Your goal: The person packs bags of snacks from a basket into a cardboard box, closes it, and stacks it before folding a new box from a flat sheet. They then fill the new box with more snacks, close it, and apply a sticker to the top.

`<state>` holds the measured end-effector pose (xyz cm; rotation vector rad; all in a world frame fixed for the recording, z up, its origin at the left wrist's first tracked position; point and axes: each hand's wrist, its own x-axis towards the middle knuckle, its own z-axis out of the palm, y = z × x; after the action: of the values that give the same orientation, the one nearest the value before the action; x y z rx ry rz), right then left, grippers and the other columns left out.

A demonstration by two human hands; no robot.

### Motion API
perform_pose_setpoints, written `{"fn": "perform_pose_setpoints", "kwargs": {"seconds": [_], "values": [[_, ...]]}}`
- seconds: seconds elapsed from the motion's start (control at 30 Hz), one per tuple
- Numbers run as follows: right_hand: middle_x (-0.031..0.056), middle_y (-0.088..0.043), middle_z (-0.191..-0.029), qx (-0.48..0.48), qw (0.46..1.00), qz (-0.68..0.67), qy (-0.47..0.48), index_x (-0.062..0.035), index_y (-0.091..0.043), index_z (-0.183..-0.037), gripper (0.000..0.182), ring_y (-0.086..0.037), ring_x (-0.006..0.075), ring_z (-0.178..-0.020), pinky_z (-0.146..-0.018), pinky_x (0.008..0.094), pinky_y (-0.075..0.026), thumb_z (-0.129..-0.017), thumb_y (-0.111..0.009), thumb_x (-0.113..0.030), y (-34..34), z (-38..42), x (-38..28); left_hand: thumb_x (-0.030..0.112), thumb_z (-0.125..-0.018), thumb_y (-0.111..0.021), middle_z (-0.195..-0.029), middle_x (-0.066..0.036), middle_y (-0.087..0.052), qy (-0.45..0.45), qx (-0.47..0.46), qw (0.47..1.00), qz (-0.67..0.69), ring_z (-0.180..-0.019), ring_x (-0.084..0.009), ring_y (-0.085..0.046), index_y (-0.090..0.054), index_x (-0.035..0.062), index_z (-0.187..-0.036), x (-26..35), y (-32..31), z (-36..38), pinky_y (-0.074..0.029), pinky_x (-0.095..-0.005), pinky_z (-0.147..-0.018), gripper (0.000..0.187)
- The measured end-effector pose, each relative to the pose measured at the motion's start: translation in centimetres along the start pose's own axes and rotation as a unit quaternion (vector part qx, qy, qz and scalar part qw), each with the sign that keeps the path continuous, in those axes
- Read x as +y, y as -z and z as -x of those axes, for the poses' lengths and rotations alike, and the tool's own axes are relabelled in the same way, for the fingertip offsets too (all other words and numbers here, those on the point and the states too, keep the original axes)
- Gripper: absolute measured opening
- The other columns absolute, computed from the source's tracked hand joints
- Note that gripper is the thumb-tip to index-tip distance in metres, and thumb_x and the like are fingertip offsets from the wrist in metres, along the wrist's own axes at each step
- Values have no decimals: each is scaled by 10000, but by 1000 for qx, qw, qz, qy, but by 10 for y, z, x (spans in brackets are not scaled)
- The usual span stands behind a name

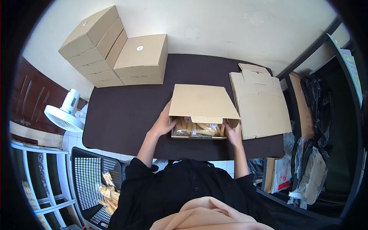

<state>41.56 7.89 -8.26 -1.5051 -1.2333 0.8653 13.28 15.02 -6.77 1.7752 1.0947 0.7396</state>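
A brown cardboard box [203, 100] sits near the front middle of the dark table, its lid partly lowered. Through the gap at its front, clear plastic packets of pale yellow-brown pieces [197, 129] show inside. My left hand [164, 122] grips the box's left side, fingertips hidden at the edge under the lid. At the right front corner, my right hand [232, 133] holds the box side, its thumb near the packets and the lid's flap.
Closed boxes [94, 50] are stacked at the back left, beside a shorter stack [142, 57]. Flat cardboard sheets [262, 103] lie on the table's [115, 122] right. A white fan [65, 115] stands left; a black basket [86, 180] with packets is below. Shelving is on the right.
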Motion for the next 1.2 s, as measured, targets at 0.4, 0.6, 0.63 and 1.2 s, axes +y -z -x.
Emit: {"fn": "perform_pose_setpoints", "kwargs": {"seconds": [0.4,0.6,0.63,1.2], "values": [[156,-402,-1275,-28,971,175,162,-70,-530,-1146,529,-420,322,-1161,-984,375,-328,-643,-421,51,9,24,-47,213,-642,-728,-1421,-194,-75,-63,46,995,-61,-1303,-347,-152,-150,125,-1373,34,-13,35,-221,-443,-1039,936],[168,-388,-1291,-4,977,155,148,-68,-521,-1144,511,-393,330,-1187,-985,371,-322,-654,-426,45,2,29,-33,332,-566,-784,-1419,-206,-68,-73,45,993,-79,-1302,-359,-146,-171,136,-1368,24,-19,37,-225,-470,-1031,1028],[170,-372,-1305,-10,978,154,143,-72,-518,-1148,510,-390,337,-1187,-986,375,-321,-658,-433,43,2,29,-28,340,-546,-789,-1420,-205,-81,-62,44,994,-75,-1301,-356,-157,-178,134,-1366,21,-21,38,-221,-459,-1034,1043],[205,-230,-1384,-30,968,189,164,-80,-556,-1139,678,-349,352,-1218,-970,422,-338,-546,-796,-304,-7,36,-31,303,-575,-777,-1417,-205,-99,-62,68,995,-48,-1295,-350,-181,-191,108,-1356,9,-30,41,-238,-453,-1032,996]]}}
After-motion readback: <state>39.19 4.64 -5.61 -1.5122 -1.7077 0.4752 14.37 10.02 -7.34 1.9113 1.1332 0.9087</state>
